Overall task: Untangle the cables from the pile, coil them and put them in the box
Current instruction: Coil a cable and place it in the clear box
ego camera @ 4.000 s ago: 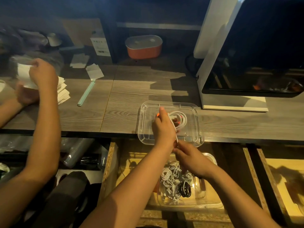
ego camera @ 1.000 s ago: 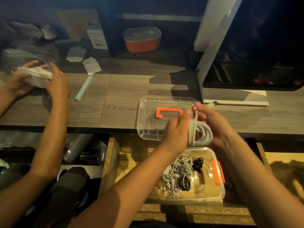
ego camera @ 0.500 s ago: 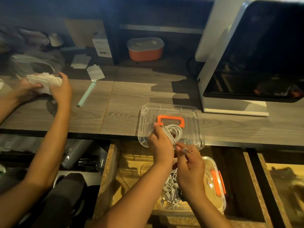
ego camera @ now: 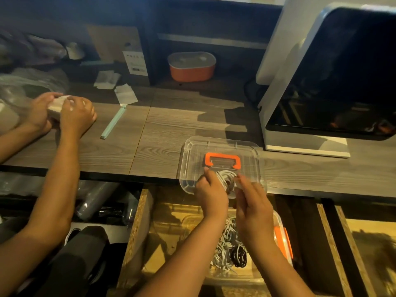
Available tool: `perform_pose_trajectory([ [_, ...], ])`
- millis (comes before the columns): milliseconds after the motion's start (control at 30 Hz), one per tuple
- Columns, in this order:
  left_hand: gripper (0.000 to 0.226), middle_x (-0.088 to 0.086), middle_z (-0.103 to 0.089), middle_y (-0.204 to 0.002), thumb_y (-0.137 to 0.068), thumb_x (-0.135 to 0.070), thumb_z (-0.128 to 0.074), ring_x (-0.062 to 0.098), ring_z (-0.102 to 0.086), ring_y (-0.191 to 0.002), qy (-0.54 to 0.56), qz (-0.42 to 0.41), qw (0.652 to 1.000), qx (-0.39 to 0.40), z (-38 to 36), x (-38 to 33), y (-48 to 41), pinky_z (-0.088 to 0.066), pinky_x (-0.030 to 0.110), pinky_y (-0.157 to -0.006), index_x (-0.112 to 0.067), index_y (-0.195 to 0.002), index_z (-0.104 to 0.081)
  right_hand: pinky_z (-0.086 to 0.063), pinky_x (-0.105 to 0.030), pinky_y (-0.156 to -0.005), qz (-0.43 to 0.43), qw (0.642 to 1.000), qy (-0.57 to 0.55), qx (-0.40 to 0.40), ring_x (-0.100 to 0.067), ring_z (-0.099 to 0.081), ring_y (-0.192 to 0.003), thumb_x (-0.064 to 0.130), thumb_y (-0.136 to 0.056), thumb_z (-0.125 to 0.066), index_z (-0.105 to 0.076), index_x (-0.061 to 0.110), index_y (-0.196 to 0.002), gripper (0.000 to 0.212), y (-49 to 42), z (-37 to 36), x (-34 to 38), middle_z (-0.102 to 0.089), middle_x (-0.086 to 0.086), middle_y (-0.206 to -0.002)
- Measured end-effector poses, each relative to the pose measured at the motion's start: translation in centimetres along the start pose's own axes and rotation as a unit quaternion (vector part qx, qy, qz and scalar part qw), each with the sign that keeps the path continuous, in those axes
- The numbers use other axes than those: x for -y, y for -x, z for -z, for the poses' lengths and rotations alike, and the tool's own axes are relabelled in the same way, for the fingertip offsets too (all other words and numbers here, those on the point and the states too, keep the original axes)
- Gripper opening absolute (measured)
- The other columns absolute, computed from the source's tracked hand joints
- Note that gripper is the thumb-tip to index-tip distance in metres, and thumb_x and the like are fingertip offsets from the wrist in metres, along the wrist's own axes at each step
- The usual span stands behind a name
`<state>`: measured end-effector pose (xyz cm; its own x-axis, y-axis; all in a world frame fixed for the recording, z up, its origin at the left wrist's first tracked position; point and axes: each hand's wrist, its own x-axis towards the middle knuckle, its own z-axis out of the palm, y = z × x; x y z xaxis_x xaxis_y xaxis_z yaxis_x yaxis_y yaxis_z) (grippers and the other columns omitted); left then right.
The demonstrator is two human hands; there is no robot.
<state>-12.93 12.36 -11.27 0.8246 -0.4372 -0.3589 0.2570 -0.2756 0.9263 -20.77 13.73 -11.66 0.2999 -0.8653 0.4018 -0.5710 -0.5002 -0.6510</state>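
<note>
We hold the coiled white cable just over the clear tray on the table. Our left hand grips the loops, and our right hand pinches the end. We should tuck that end in and lay the coil flat, so it does not spring open.

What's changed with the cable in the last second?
The coiled white cable moved left and down, from the clear plastic lid's right edge to over its near part. The left hand grips it; the right hand is beside it, grip unclear. Lid and clear cable box stayed put.
</note>
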Motion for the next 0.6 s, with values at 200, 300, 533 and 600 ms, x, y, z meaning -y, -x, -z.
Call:
perform_pose_trajectory([
  [200,0.049,0.018,-0.062,-0.07,-0.102,-0.021,-0.036,0.026,-0.059,-0.064,-0.022,-0.012,0.999,-0.037,0.6,1.4,-1.7,-0.038,0.029,-0.059,0.011,-0.079,-0.064,-0.043,-0.017,-0.054,-0.046,0.989,-0.005,0.144,-0.008,-0.059,-0.068,0.022,-0.097,-0.051,-0.05,0.019,-0.123,0.027,-0.3,-0.2,0.4,-0.066,0.002,-0.09],
  [300,0.05,0.024,-0.064,-0.071,-0.102,-0.019,-0.036,0.033,-0.062,-0.069,-0.047,-0.049,0.997,-0.034,0.7,1.9,-2.1,-0.034,0.026,-0.058,0.013,-0.076,-0.064,-0.047,-0.03,-0.049,0.032,0.991,0.035,0.129,-0.021,-0.063,-0.066,0.014,-0.09,-0.055,-0.061,0.017,-0.113,0.024,-0.3,-0.7,0.3,-0.065,-0.002,-0.085],
  [533,0.049,0.016,-0.061,-0.071,-0.102,-0.022,-0.034,0.026,-0.057,-0.068,-0.049,0.004,0.999,0.002,0.9,2.9,-2.2,-0.035,0.021,-0.056,0.011,-0.081,-0.063,-0.042,-0.017,-0.061,-0.009,0.983,0.019,0.185,-0.025,-0.066,-0.092,0.016,-0.098,-0.047,-0.032,0.038,-0.136,0.047,-1.0,0.3,1.8,-0.066,-0.008,-0.11],
  [600,0.05,0.023,-0.064,-0.076,-0.102,-0.021,-0.033,0.029,-0.059,-0.071,-0.06,-0.009,0.998,-0.003,0.8,2.8,-2.2,-0.036,0.025,-0.06,0.013,-0.081,-0.063,-0.034,-0.015,-0.056,0.11,0.985,-0.084,0.1,-0.027,-0.065,-0.078,0.014,-0.094,-0.037,-0.035,0.051,-0.121,0.046,-2.3,1.2,4.4,-0.068,-0.02,-0.085],
])
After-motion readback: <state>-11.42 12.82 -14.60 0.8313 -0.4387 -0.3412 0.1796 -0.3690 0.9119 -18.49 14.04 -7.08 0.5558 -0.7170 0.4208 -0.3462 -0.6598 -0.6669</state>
